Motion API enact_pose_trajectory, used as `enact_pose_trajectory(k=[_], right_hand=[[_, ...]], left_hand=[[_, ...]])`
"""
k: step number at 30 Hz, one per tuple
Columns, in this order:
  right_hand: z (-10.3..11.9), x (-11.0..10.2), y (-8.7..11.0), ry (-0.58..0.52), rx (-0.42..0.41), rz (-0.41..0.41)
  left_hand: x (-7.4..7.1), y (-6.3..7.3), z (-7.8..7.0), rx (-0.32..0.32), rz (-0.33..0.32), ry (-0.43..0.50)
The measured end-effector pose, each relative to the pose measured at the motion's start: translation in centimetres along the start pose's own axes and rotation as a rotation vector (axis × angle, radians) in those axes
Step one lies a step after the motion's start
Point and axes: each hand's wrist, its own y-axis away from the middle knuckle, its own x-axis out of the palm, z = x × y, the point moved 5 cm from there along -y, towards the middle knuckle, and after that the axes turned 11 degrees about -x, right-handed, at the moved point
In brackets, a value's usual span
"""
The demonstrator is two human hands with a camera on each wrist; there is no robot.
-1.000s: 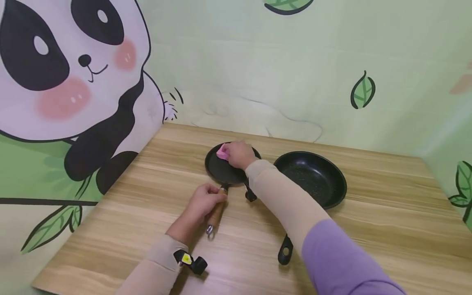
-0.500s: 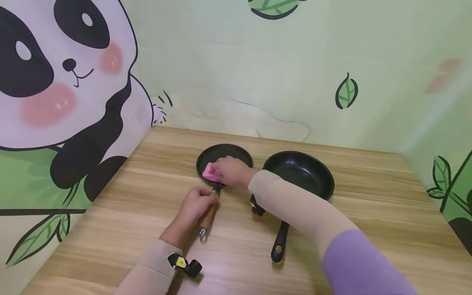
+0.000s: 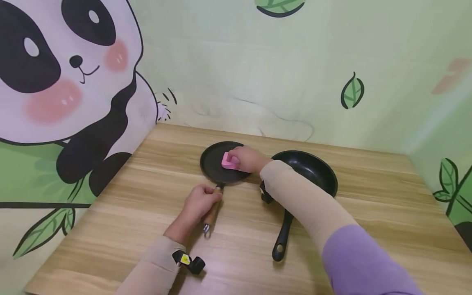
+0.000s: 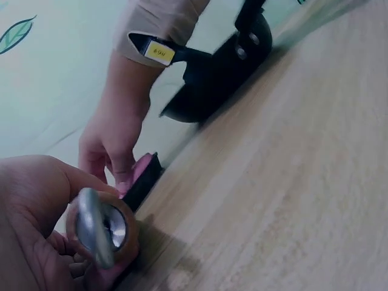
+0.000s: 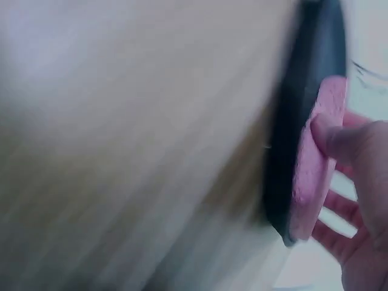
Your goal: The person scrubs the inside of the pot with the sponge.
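In the head view a flat black pan (image 3: 212,164) lies on the table, its wooden handle (image 3: 213,213) pointing toward me. My left hand (image 3: 199,203) grips that handle near the pan; the metal hanging ring (image 4: 97,227) at its end faces the left wrist camera. Over the pan's right part, my right hand (image 3: 248,159) pinches a pink sponge (image 3: 229,161) against the cooking surface. The right wrist view shows the thumb pressed into the sponge (image 5: 318,157), fingers behind it, with the pan's dark side (image 5: 285,127) close by.
A deeper black frying pan (image 3: 317,168) stands to the right, partly behind my right forearm. Its black handle (image 3: 283,237) points toward me. The wooden table (image 3: 376,205) meets a green wall (image 3: 236,61) painted with a panda and leaves.
The right hand has swept the sponge around the pan, from the far side down toward the handle, then up and right. The left hand keeps its hold on the handle.
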Motion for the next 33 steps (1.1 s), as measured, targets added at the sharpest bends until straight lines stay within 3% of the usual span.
enact_pose_trajectory(k=[5, 9, 13, 20, 23, 28, 30, 32, 33], right_hand=[[-0.8, -3.2, 1.2, -0.151, 0.062, -0.165], [-1.7, -6.8, 3.5, -0.117, 0.091, -0.277], [-3.6, -8.5, 7.3, -0.061, 0.149, -0.297], [-6.2, -9.6, 13.9, -0.03, 0.279, -0.294], [-6.8, -10.2, 16.3, -0.022, 0.31, -0.299], [-7.4, -11.0, 19.4, -0.004, 0.345, -0.312], [-7.7, -11.5, 20.5, -0.004, 0.371, -0.316], [-7.9, -11.9, 21.4, -0.005, 0.395, -0.322], [-8.1, -12.0, 21.9, -0.004, 0.407, -0.323]], left_hand=[[0.4, 0.2, 0.2, -0.01, 0.026, 0.018], [0.4, 0.3, -0.2, 0.021, 0.005, 0.02], [0.5, 0.2, -0.7, 0.043, -0.005, -0.009], [0.9, 0.1, -1.2, 0.063, 0.011, -0.064], [1.0, 0.7, -2.0, 0.117, -0.004, -0.25], [1.8, 3.6, -5.5, 0.203, -0.07, -0.715], [2.3, 5.0, -7.3, 0.24, -0.074, -0.79], [3.3, 6.0, -8.9, 0.285, -0.051, -0.769], [4.0, 6.3, -9.5, 0.3, -0.008, -0.723]])
